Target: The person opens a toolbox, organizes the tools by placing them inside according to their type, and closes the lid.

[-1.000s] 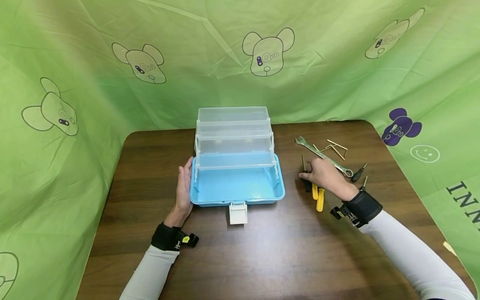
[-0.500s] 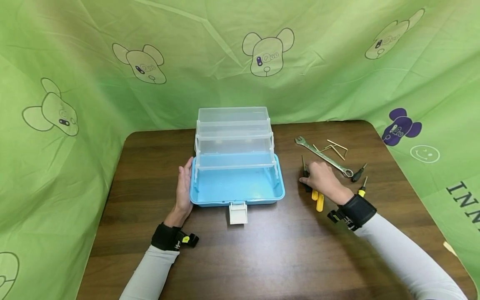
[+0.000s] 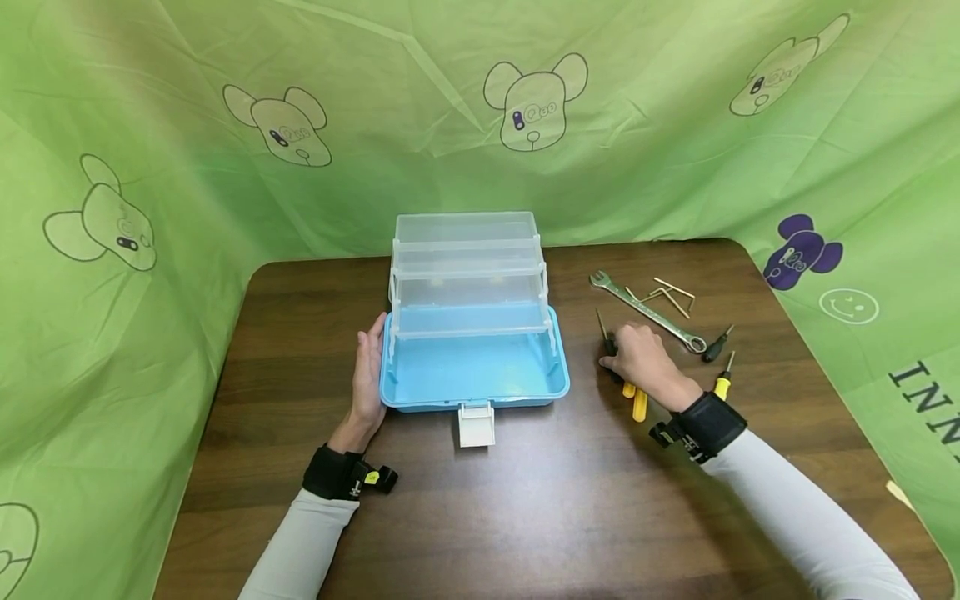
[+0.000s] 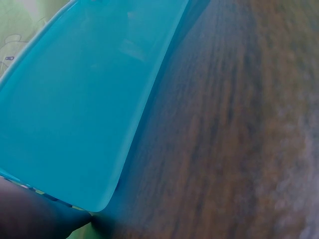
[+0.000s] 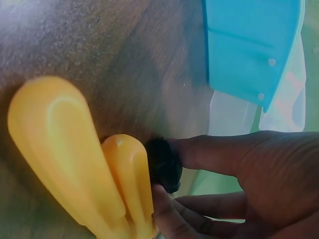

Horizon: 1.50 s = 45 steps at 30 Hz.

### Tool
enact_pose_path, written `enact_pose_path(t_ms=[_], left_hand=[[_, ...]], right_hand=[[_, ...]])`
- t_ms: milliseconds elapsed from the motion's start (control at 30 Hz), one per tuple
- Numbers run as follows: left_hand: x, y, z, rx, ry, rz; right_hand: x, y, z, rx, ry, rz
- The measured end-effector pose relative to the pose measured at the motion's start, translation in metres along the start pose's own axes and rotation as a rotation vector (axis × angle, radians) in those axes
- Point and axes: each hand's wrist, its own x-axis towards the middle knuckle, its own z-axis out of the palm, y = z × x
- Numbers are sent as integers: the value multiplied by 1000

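None of the tools lies yet in the open blue plastic toolbox with clear fold-out trays (image 3: 472, 367); my left hand (image 3: 367, 375) rests flat against its side, while my right hand (image 3: 637, 357) pinches a small black-handled screwdriver (image 3: 606, 335) beside yellow-handled pliers (image 3: 636, 400). Dark wooden tabletop (image 3: 525, 500), green cartoon-printed cloth (image 3: 150, 125) behind.

The head view looks down over the blue toolbox (image 3: 474, 367); both wrist views sit close beside it, sharing its walls.
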Motion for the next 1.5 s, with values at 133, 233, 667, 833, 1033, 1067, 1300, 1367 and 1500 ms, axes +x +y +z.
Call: enact_pose_path(t_ms=[133,233,667,833,1033,1067,1300,1367,1500], left_hand=[[1,0,0,-15,-7,6],[2,0,-1,-20,-8,8],[1,1,1,-7,-11,4],[1,2,1,-3,-7,8],[1,0,-1,13,-2,3],[1,0,-1,16,-1,2],[1,0,-1,22,2,-3],[1,0,-1,19,1,-3],[1,1,-1,18,0,-7]], right_hand=[[0,-2,0,11,3,9],[1,-3,1,-1,4,11],[-1,-5,4,-25,64,-32],[-1,-5,4,-13,77,-34],[-3,-4,4,2,82,-26],[-3,-4,3,4,81,-22],[-2,-1,0,7,64,-4],[-1,-1,-2,16,66,-1],[2,-2,-9,39,82,-11]])
